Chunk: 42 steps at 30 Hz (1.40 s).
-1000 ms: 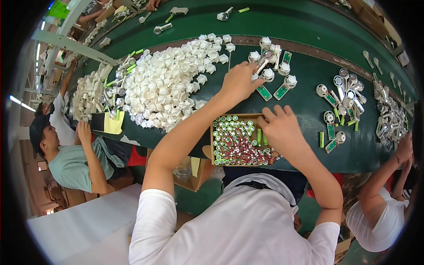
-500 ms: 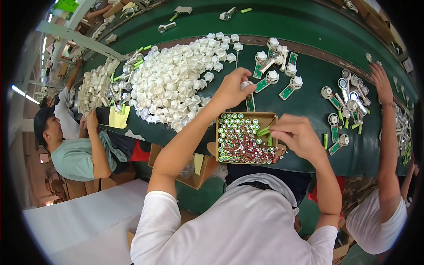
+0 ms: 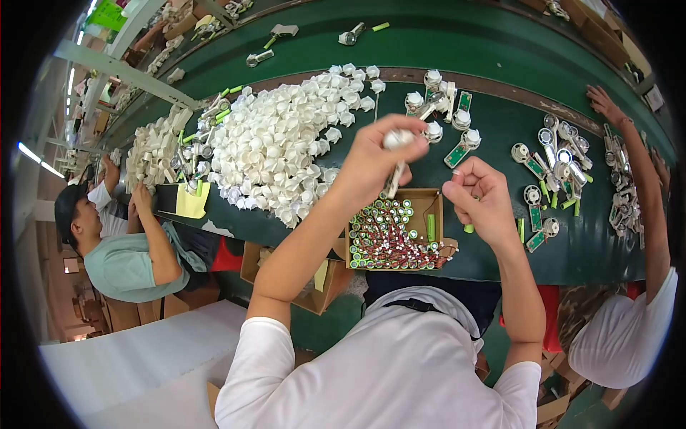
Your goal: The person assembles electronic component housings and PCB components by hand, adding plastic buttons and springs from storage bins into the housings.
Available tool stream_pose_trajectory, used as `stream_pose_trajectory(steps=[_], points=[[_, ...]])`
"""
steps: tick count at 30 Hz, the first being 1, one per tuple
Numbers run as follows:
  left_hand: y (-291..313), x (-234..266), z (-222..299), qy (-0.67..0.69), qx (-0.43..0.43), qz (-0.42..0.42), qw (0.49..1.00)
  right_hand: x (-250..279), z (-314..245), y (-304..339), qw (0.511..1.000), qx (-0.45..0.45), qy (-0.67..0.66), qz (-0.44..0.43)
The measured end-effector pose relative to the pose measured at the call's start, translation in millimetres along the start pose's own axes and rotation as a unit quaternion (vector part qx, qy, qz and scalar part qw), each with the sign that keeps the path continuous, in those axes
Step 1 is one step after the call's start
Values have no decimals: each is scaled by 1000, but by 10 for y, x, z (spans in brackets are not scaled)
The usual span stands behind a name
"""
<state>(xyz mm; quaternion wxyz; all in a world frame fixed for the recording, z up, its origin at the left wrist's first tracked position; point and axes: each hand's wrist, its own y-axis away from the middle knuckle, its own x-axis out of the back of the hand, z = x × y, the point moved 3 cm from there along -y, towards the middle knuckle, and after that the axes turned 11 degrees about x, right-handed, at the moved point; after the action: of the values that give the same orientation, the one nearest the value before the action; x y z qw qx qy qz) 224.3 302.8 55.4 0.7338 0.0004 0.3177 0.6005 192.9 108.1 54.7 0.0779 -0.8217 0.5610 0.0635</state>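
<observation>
My left hand [image 3: 373, 159] is above the far edge of a cardboard box, closed round a slim assembly [image 3: 394, 181] topped by a white petal-shaped cap [image 3: 397, 139]. Motion blurs this cap. To the right, my right hand [image 3: 489, 201] has thumb and forefinger pinched together. The end of a green battery cell [image 3: 469, 229] shows beneath its curled fingers. Below both hands stands the cardboard box [image 3: 348, 247], packed with upright green cells and tangled red and dark wires. One loose green cell [image 3: 431, 227] lies along its right side.
A big heap of white caps [image 3: 275, 146] covers the green table to the left. Capped circuit-board assemblies [image 3: 463, 146] lie beyond my hands, with more uncapped assemblies [image 3: 564, 161] at right. Co-workers sit on both sides; one's arm [image 3: 647, 193] reaches over the right end.
My left hand has lifted the capped assembly off the table. My right hand has drawn back from inside the box, rising a little with the battery cell.
</observation>
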Motion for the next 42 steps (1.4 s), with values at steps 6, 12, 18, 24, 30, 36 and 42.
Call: stream_pose_trajectory(steps=[6,12,18,24,30,36,42], points=[[281,-385,75,-407,-262,-35,874,-28,-227,86,986,84,143,3],[331,-429,132,-396,-279,-64,873,-8,-295,129,984,92,151,-18],[400,-447,92,-368,-281,-56,885,-19,-234,181,998,-9,-43,41],[374,-336,-7,-3,-41,-155,987,-147,-379,236,981,108,127,95],[251,-242,-89,151,-31,-155,976,-424,-437,290,971,151,183,36],[209,-147,-55,150,-110,-159,969,-434,-509,287,952,111,286,10],[270,108,93,132,-212,-115,962,-544,-683,271,954,152,254,43]])
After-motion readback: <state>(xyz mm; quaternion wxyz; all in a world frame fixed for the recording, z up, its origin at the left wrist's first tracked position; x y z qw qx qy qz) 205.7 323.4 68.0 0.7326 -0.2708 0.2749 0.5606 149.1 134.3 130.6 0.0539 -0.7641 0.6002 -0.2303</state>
